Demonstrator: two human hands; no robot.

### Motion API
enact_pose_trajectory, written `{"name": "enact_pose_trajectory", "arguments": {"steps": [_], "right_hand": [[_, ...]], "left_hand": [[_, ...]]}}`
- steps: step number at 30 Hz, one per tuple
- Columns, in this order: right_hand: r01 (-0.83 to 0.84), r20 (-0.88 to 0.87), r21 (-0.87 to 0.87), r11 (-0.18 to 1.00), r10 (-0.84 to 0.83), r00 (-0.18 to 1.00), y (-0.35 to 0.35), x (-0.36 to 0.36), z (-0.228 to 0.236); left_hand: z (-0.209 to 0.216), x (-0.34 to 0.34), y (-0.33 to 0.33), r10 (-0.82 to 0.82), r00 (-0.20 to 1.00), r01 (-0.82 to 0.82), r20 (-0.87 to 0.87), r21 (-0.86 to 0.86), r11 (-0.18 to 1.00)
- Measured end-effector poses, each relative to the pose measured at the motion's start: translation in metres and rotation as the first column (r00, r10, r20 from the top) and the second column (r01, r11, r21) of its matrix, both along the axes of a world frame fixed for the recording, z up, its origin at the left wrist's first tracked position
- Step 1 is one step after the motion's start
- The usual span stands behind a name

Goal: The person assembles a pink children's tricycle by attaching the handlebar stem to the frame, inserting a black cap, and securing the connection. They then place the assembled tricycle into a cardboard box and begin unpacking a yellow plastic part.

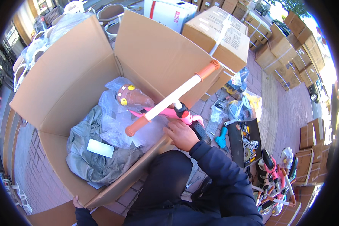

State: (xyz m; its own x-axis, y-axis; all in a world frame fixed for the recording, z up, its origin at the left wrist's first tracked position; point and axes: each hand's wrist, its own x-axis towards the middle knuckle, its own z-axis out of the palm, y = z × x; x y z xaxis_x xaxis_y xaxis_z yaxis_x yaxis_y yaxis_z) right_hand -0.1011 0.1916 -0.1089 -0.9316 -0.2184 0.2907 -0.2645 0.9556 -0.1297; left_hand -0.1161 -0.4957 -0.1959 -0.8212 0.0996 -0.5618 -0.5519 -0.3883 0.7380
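A large open cardboard box point(77, 71) stands tilted before me. My left hand point(77, 202) grips its near lower corner. The fingers of my right hand point(182, 136) curl over the near rim, beside a pink children's balance bike point(167, 112) with a white handlebar and orange-brown grips. The handlebar reaches over the box's right side; the bike's lower part is mostly hidden. Inside the box lie a crumpled grey sheet point(84, 137), a white card point(100, 148) and clear plastic wrap point(115, 130). A brown piece with yellow round eyes point(130, 97) rests on the wrap.
Right of my arm are a teal power tool point(221, 138), a black tool tray point(237, 145) and several pink and white bikes point(277, 179). Taped cartons point(218, 32) stand behind the box, with more stacked boxes point(293, 52) at far right. White-framed chairs point(35, 51) line the left.
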Motion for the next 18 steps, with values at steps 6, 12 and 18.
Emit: {"name": "enact_pose_trajectory", "arguments": {"steps": [6, 12, 18], "right_hand": [[0.005, 0.154, 0.092, 0.996, -0.019, 0.988, 0.001, -0.044, -0.020], [-0.089, 0.244, 0.087, 0.992, 0.066, 0.968, -0.011, -0.048, 0.014], [-0.178, 0.269, 0.078, 0.981, 0.151, 0.951, -0.034, -0.040, 0.055]], "left_hand": [[-0.014, 0.034, -0.022, 0.382, 0.920, -0.380, 0.093, -0.037, 0.924], [-0.150, 0.152, 0.068, 0.329, 0.443, -0.249, 0.834, -0.238, 0.939], [-0.223, 0.069, 0.294, 0.075, 0.581, -0.384, 0.810, 0.192, 0.903]]}}
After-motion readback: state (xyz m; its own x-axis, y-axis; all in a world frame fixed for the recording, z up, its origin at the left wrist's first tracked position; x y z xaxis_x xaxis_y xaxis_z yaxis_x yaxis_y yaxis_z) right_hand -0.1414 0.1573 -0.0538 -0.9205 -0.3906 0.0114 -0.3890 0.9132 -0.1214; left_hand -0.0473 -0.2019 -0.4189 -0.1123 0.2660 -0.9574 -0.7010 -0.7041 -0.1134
